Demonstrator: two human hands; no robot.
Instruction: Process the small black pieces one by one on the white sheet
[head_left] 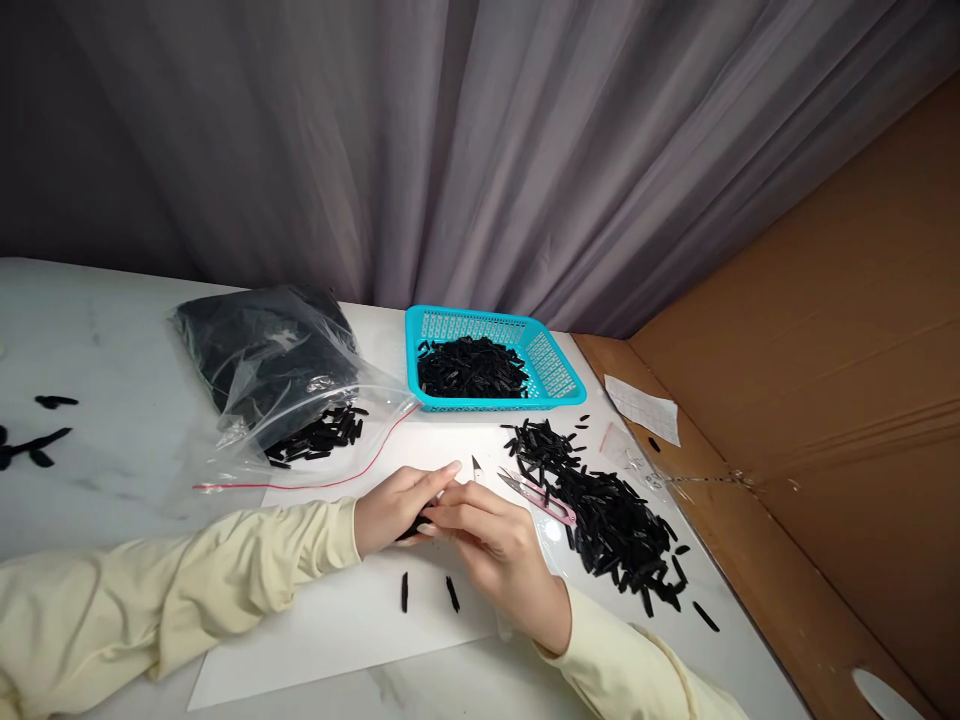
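Over a white sheet of paper [315,610], my two hands meet, fingers closed and overlapping. Dark strips [411,527] show between them, partly hidden by the fingers. My left hand [397,505] is closed around these. My right hand [487,535] has its thumb and fingertips pinched at the same black piece. Just beyond the right fingers a pointed blade tip [475,464] shows; whether it is held or lying there I cannot tell. Two loose black strips, a left one [405,592] and a right one [452,594], lie on the paper below my hands.
A turquoise basket [495,404] with black strips stands at the back. Left of it lies a clear zip bag [277,350] full of black pieces. Pink thread snips [551,503] lie against a heap of black strips [615,525] at right. Cardboard [825,420] borders the right side.
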